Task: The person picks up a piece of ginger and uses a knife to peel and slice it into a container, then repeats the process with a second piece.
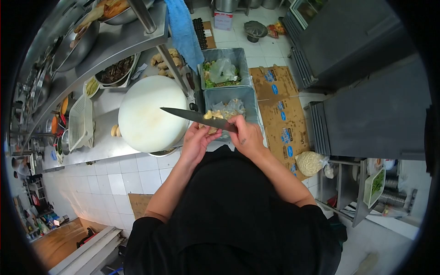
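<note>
My right hand is closed round the handle of a large kitchen knife, its blade pointing left across the edge of a round white cutting board. Just under the blade, my left hand grips a pale yellow-brown piece of ginger, partly hidden by the knife and fingers. Both hands are over the near side of a grey bin that holds clear plastic and pale scraps.
A second bin with green trimmings stands beyond the first. More ginger roots lie behind the board on the steel counter. A white basket is at left. Flattened cardboard and a bag lie on the right floor.
</note>
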### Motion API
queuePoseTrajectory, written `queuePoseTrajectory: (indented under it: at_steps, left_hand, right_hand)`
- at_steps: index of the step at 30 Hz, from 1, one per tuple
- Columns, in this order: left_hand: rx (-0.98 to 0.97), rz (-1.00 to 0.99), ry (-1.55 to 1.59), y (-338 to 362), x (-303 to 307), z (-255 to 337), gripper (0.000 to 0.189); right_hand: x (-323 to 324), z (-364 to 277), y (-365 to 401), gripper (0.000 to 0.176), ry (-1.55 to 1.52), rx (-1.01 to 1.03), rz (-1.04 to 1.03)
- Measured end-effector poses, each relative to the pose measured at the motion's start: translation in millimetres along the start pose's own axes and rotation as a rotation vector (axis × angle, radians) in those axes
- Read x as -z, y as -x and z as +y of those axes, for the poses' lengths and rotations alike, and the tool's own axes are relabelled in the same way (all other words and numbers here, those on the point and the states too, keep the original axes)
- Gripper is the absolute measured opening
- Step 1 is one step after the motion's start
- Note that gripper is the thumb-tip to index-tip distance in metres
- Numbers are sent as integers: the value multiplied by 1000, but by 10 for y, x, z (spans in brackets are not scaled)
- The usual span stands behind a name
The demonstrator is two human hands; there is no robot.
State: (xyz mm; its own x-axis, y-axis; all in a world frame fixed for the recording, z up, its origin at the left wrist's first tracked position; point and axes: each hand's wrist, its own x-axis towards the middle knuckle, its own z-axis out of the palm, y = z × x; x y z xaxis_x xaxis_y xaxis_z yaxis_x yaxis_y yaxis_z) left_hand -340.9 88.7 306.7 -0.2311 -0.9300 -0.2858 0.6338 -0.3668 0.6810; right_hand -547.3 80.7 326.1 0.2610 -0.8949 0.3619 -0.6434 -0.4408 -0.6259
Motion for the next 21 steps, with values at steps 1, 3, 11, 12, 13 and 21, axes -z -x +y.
queuePoseTrajectory:
  at_steps: [1, 3, 11, 12, 13, 21]
  left_hand:
    - [-10, -7, -11, 15, -2, -5, 34]
    - [-15, -15, -21, 43, 4, -4, 34]
    - [-45, 64, -88, 8, 12, 67, 46]
    - [-43, 62, -87, -23, 37, 69, 46]
    - [-53, 47, -127, -53, 74, 73, 49]
    - [11, 112, 130, -173, 24, 107, 44]
  right_hand:
    - [-26, 51, 26, 35, 0, 1, -2]
    - [-171, 297, 163, 32, -42, -49, 10]
    - [-443, 1505, 813, 33, 305, -747, -391]
    - [-386, 1444, 794, 34, 261, -738, -395]
    - [-372, 1420, 779, 34, 261, -740, -395]
    - [-31, 389, 224, 32, -110, -488, -42]
